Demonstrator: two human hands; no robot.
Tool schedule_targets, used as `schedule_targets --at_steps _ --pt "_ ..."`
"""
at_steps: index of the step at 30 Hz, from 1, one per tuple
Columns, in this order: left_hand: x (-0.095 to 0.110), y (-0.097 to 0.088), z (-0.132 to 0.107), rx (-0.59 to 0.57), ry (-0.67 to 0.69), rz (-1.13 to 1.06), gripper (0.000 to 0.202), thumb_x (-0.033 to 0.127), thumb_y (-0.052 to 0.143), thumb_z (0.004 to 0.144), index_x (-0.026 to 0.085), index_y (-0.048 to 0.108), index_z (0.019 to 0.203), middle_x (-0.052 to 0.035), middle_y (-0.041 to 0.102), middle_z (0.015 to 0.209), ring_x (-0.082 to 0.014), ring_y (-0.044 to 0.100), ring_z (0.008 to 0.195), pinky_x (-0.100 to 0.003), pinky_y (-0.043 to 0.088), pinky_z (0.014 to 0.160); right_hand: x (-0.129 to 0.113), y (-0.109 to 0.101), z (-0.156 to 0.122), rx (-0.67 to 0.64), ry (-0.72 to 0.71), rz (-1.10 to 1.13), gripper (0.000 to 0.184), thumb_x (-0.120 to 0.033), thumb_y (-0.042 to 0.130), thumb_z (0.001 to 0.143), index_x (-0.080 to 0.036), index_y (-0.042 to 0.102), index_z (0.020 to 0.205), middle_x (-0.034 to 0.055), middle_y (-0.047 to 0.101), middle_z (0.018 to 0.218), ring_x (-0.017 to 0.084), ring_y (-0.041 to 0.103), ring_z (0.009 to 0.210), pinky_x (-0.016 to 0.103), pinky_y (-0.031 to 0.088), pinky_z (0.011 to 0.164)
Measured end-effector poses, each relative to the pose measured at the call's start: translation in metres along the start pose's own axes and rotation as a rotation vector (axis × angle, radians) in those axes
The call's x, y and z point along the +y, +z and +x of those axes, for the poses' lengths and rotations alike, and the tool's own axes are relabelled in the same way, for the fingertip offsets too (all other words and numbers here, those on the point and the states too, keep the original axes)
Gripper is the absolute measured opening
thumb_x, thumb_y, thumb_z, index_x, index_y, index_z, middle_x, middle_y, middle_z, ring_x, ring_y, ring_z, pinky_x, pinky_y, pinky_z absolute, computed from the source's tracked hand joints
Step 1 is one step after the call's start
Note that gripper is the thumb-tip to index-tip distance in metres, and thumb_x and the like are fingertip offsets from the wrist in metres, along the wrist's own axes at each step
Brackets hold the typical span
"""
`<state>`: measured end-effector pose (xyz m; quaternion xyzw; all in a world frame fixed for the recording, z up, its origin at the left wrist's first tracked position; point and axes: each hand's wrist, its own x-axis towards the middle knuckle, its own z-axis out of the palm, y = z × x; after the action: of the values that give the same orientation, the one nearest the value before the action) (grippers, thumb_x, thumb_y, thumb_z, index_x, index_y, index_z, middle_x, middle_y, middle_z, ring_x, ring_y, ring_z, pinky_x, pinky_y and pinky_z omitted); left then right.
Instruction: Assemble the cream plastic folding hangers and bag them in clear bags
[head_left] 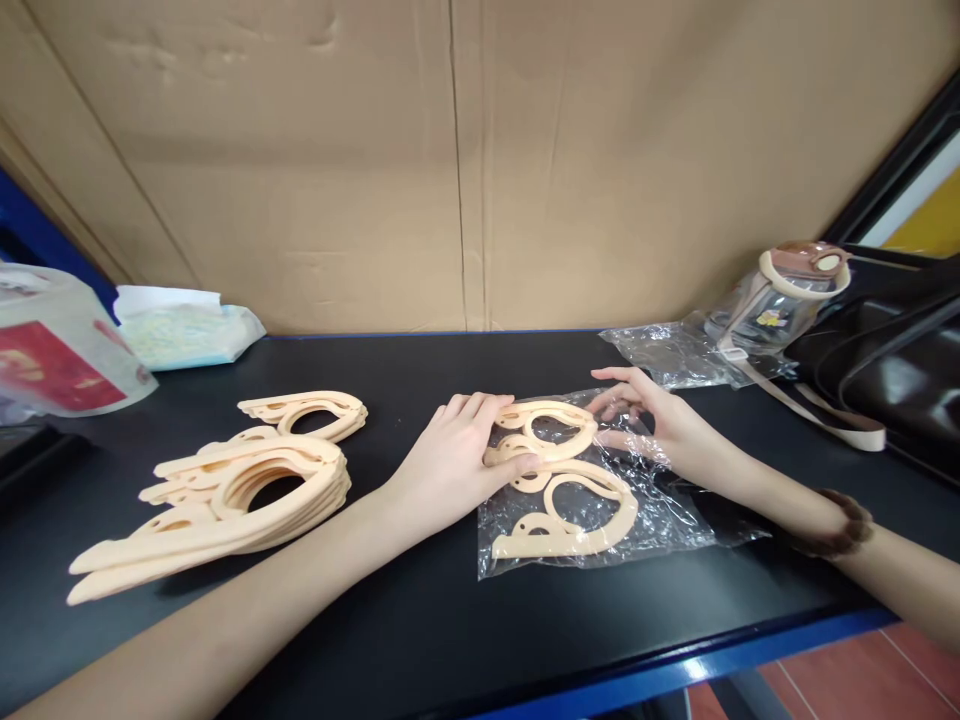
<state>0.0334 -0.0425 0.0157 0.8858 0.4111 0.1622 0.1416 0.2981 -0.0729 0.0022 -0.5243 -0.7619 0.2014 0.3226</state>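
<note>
A clear plastic bag (675, 520) lies flat on the black table with cream plastic folding hangers (621, 515) in or on it, folded into loops. My left hand (457, 455) grips the upper hangers (574, 440) at their left end, thumb over the top and fingers along the far side. Over the bag's right part is my right hand (660, 420), its thumb and fingers apart, fingertips close to the hangers' right end. Whether those fingertips touch the film, I cannot tell. Left of my left hand, a stack of similar folded hangers (292, 500) rests on the table.
Behind the stack are a tissue pack (195, 335) and a translucent container with a red label (67, 350). At the right stand a strapped clear bottle (780, 300), another plastic bag (667, 350) and a black leather-like bag (892, 350). Cardboard (360, 170) walls the back.
</note>
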Motion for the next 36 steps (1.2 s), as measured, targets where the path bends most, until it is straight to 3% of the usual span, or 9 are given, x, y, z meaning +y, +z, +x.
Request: schedule_targets --at_steps 4,12,18,24,30,36 --pt "-0.001 0.001 0.002 0.017 -0.013 -0.047 0.064 0.061 0.053 0.084 0.017 0.046 0.130 -0.0086 0.056 0.125 -0.0268 0.046 0.112 -0.043 0.038 0.098 -0.006 0.000 -0.002 -0.018 -0.031 -0.013 0.059 -0.051 0.061 0.084 -0.026 0.037 0.131 0.0073 0.069 0.112 0.023 0.062 0.101 0.040 0.047 0.088" --pt "-0.003 -0.001 0.003 0.005 -0.020 -0.100 0.055 0.060 0.058 0.080 0.021 0.051 0.117 -0.0067 0.056 0.116 -0.0278 0.048 0.110 -0.043 0.041 0.095 -0.007 -0.003 -0.008 -0.012 -0.001 -0.013 0.057 -0.049 0.059 0.086 -0.026 0.037 0.133 0.0090 0.067 0.118 0.026 0.062 0.104 0.046 0.046 0.092" --pt "-0.001 -0.004 0.003 0.003 -0.032 -0.076 0.050 0.055 0.060 0.082 0.020 0.051 0.116 -0.0057 0.058 0.114 -0.0264 0.050 0.108 -0.042 0.041 0.094 -0.007 -0.003 -0.009 -0.032 -0.003 0.028 0.053 -0.045 0.061 0.086 -0.026 0.039 0.131 0.0080 0.066 0.121 0.023 0.063 0.105 0.043 0.048 0.093" --pt "-0.002 0.000 0.001 -0.017 0.003 -0.043 0.055 0.057 0.052 0.086 0.021 0.047 0.127 -0.0078 0.052 0.130 -0.0277 0.046 0.119 -0.043 0.039 0.100 -0.009 -0.006 -0.012 -0.032 -0.004 0.011 0.051 -0.045 0.058 0.088 -0.027 0.040 0.131 0.0075 0.066 0.122 0.023 0.062 0.107 0.044 0.047 0.095" --pt "-0.003 0.004 -0.001 -0.085 0.040 -0.011 0.063 0.056 0.040 0.092 0.018 0.033 0.142 -0.0099 0.033 0.152 -0.0268 0.023 0.142 -0.047 0.023 0.114 -0.010 -0.008 -0.015 -0.018 -0.004 -0.041 0.049 -0.045 0.058 0.088 -0.028 0.042 0.130 0.0062 0.069 0.116 0.024 0.064 0.104 0.044 0.049 0.091" --pt "0.000 0.003 -0.001 -0.078 0.040 0.002 0.059 0.053 0.039 0.094 0.017 0.037 0.140 -0.0109 0.039 0.148 -0.0256 0.031 0.138 -0.043 0.029 0.111 -0.012 -0.009 -0.015 -0.047 -0.017 -0.063 0.047 -0.044 0.058 0.088 -0.030 0.043 0.130 0.0043 0.069 0.118 0.025 0.063 0.108 0.044 0.049 0.094"
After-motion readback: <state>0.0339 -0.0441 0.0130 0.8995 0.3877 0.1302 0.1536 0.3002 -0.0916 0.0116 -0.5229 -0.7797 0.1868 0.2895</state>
